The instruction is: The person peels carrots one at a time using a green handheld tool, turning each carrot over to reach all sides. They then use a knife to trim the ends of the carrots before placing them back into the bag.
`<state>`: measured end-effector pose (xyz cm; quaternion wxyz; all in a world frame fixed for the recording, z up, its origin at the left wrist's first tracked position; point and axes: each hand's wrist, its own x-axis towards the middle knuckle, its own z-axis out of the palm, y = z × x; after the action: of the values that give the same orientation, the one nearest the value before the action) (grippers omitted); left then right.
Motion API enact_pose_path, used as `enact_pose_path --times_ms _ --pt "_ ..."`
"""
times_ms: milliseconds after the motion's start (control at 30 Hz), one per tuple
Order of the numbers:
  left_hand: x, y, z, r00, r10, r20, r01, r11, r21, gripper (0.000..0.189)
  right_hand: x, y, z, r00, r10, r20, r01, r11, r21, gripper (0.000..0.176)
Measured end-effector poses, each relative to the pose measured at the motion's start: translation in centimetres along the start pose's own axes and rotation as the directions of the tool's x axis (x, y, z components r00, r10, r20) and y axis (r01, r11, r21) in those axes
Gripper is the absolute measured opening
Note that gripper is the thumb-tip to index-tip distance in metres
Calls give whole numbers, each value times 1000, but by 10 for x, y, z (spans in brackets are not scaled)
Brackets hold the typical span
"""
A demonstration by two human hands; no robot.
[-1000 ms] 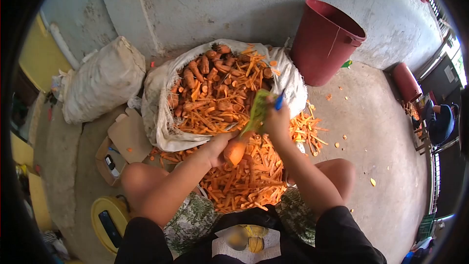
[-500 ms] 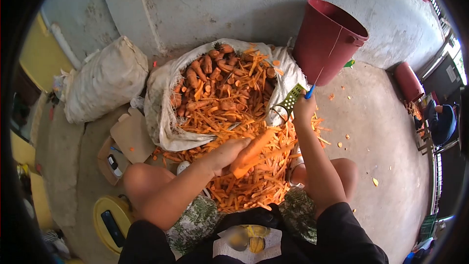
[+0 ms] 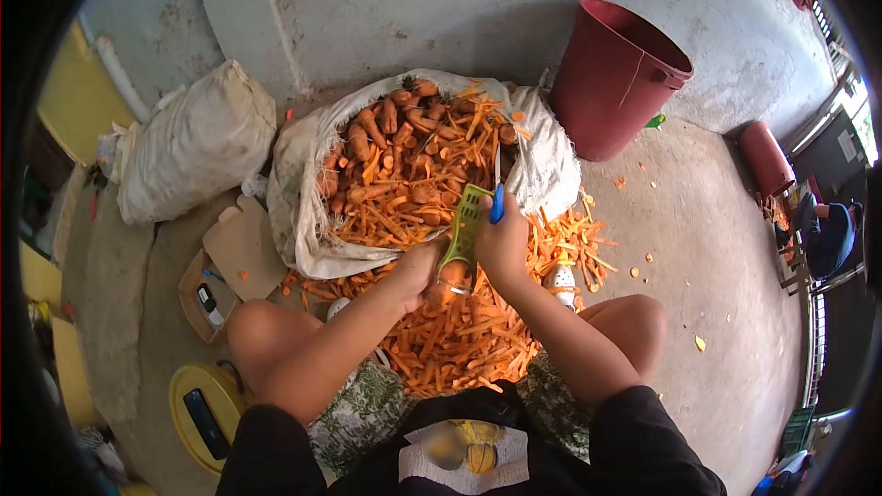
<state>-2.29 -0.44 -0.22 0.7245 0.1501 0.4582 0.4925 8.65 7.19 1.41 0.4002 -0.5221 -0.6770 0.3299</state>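
Note:
My left hand (image 3: 419, 276) is closed around a peeled carrot (image 3: 453, 273), low over a heap of orange carrot strips (image 3: 450, 349). In my right hand (image 3: 503, 246) are a green peeler (image 3: 467, 220) with holes in its handle and a knife with a blue handle (image 3: 497, 206), its blade pointing away from me. The peeler's head lies over the carrot, though blur hides whether the blade touches it. Just beyond my hands, an open white sack (image 3: 299, 188) holds many whole carrots (image 3: 395, 133) and loose strips.
A tall dark red bucket (image 3: 602, 83) stands by the wall, right of the sack. To the left are a full white sack (image 3: 202, 147), an open cardboard box (image 3: 195, 308) and a yellow lid (image 3: 188, 445) carrying a phone (image 3: 207, 422). At far right sits another person (image 3: 827, 234).
My right hand has moved left and toward me, bringing the peeler from beside the bucket onto the carrot. My left hand has shifted slightly, and the carrot now points more away from me.

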Motion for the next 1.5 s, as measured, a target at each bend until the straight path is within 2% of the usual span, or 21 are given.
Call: enact_pose_path --times_ms 167,200,267,300,400,500,567,633,700,800,900,967,1000,1100,1167,1267,1300,1333,1367,1433,1500 --pt "-25 5 15 985 -115 130 57 922 382 32 83 71 -39 905 84 -418 -163 974 -156 23" --pt "-25 1 20 998 -63 -8 63 957 283 35 88 67 -47 899 106 -425 -144 988 -57 22" --pt "-24 7 12 994 -100 32 91 974 205 34 85 60 -48 908 64 -415 -26 995 98 20" --pt "-21 9 7 988 -132 78 122 985 118 34 71 34 -48 952 156 -264 -80 957 279 25" --pt "-9 4 -6 981 -149 120 145 988 46 36 32 -4 -33 971 228 68 -237 900 365 21" --pt "-2 -4 -4 971 -129 202 154 982 -111 42 -6 -9 -12 980 102 173 -155 932 327 20" --pt "-13 1 10 990 -140 27 141 988 -55 41 -18 -10 -9 997 -49 64 46 998 49 21" --pt "-11 -5 7 994 -103 47 106 991 -76 39 -8 -4 -12 1000 -1 3 1 1000 24 21" --pt "-14 -6 7 976 -177 126 160 978 134 36 26 26 -20 982 160 -97 -163 986 -28 22" --pt "-28 1 23 972 -167 165 141 977 157 38 70 69 -45 928 52 -368 -139 967 -215 24" --pt "-19 0 15 978 -171 120 170 985 21 40 70 58 -52 926 136 -352 -141 990 12 24" --pt "-14 5 0 970 -163 179 176 982 -61 40 51 39 -42 971 163 -174 -113 958 264 23" --pt "-14 6 0 976 -156 150 163 986 -40 39 33 8 -43 967 255 -10 -239 921 309 21" --pt "-11 2 10 975 -93 202 120 985 -125 36 -4 -18 -25 981 142 130 -179 924 338 19" --pt "-15 2 21 994 -90 66 94 994 -61 34 -8 -6 -18 999 -21 47 18 998 58 17" --pt "-15 -5 20 995 -57 82 60 997 -43 32 12 17 -13 995 10 -98 -15 998 -54 17" --pt "-17 -6 20 989 -107 103 95 989 112 32 32 30 -20 978 161 -132 -168 985 -44 23" --pt "-21 -5 20 981 -156 115 121 956 268 33 55 60 -23 966 128 -225 -110 990 90 26" --pt "-32 -1 30 971 -175 162 116 941 319 34 68 62 -36 940 96 -327 -145 981 -129 27" --pt "-35 -3 31 961 -162 226 111 969 223 35 86 78 -47 898 182 -401 -217 975 -43 26" --pt "-31 2 21 954 -174 243 140 979 150 36 70 43 -53 926 218 -308 -184 973 136 23"
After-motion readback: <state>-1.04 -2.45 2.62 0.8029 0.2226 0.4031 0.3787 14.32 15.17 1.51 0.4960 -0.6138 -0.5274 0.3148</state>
